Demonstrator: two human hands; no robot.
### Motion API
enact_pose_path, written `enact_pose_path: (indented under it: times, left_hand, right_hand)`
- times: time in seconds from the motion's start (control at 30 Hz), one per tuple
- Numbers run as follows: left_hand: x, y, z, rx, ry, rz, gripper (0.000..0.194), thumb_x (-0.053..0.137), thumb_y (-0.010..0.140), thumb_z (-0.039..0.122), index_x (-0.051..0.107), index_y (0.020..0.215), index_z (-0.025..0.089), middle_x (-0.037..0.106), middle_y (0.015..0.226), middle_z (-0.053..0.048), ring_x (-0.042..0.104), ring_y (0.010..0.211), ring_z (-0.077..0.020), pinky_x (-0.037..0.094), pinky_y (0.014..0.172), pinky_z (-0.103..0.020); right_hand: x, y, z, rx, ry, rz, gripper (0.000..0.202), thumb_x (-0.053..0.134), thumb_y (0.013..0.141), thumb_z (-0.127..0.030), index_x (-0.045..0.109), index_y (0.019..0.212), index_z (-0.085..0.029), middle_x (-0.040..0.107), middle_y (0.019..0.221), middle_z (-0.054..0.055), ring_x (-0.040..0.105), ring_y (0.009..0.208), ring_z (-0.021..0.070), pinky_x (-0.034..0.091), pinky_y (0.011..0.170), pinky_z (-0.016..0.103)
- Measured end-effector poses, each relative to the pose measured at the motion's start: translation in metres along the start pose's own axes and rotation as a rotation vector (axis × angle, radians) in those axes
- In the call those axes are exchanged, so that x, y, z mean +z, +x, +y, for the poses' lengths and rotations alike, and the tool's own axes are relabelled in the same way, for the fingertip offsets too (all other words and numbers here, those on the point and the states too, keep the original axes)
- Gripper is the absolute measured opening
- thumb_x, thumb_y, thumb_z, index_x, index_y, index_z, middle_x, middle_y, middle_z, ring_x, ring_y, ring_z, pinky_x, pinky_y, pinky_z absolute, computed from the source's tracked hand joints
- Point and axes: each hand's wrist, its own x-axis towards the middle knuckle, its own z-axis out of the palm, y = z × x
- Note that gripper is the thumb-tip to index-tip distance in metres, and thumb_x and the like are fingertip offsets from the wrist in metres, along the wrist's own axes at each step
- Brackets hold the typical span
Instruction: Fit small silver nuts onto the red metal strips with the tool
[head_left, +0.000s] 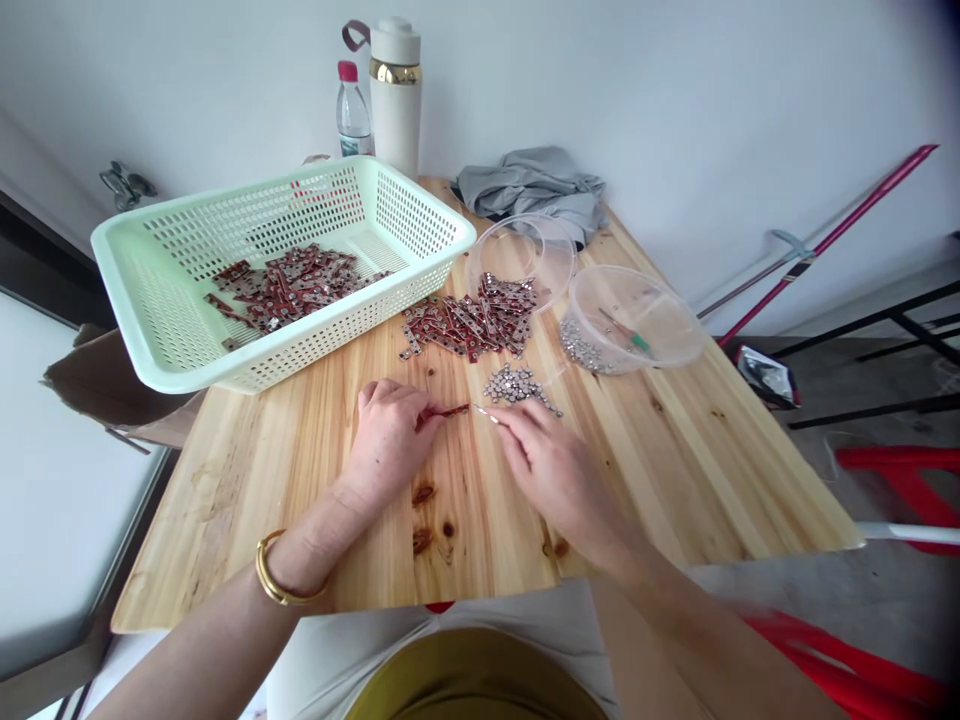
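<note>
My left hand [394, 430] is closed near the table's middle, pinching one end of a narrow reddish-brown strip [454, 410]. To its right, my right hand [551, 465] pinches a thin, light-coloured pointed piece [484, 411], whose tip lies just short of the strip. Its exact kind is too small to make out. Right behind my right fingers lies a loose pile of small silvery metal pieces [514, 385]. Farther back is a heap of similar reddish-brown strips with metal-looking spots [480, 320].
A pale green basket [300, 345] holding more strips stands at the back left. Clear round tubs [660, 345] sit at the right; one contains silvery pieces and a green-handled tool [639, 342]. Behind are a grey cloth [532, 185], a white flask [395, 110] and a water bottle [352, 115].
</note>
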Motion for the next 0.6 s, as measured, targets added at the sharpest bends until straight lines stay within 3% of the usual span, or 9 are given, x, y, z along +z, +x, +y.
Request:
enact_pose_path:
  times: [0.1, 0.23, 0.6]
  left_hand:
    - [0.0, 0.0, -0.003, 0.015, -0.012, 0.004, 0.006, 0.068, 0.083, 0.02, 0.073, 0.08, 0.021, 0.072, 0.078, -0.003, 0.056, 0.085, -0.0241, 0.039, 0.089, -0.042]
    - [0.002, -0.001, -0.007, 0.029, -0.016, 0.016, 0.005, 0.069, 0.082, 0.019, 0.074, 0.083, 0.02, 0.072, 0.079, -0.003, 0.057, 0.086, -0.0239, 0.04, 0.089, -0.042]
    - [0.003, -0.003, -0.009, 0.04, -0.029, 0.033, 0.006, 0.069, 0.083, 0.019, 0.074, 0.084, 0.022, 0.072, 0.081, -0.002, 0.056, 0.086, -0.0231, 0.041, 0.088, -0.041]
  right_hand:
    - [-0.009, 0.015, 0.023, 0.087, 0.091, 0.085, 0.018, 0.053, 0.093, -0.026, 0.064, 0.106, -0.02, 0.069, 0.097, 0.006, 0.064, 0.08, 0.0196, 0.049, 0.071, 0.031]
    - [-0.011, 0.033, 0.04, 0.062, 0.132, 0.032, 0.009, 0.056, 0.089, -0.023, 0.065, 0.091, -0.02, 0.069, 0.089, 0.004, 0.063, 0.078, 0.0185, 0.048, 0.072, 0.03]
    - [-0.003, 0.057, 0.026, 0.017, -0.08, -0.156, 0.013, 0.059, 0.088, -0.023, 0.066, 0.078, -0.02, 0.067, 0.084, 0.003, 0.061, 0.076, 0.0175, 0.038, 0.064, 0.029]
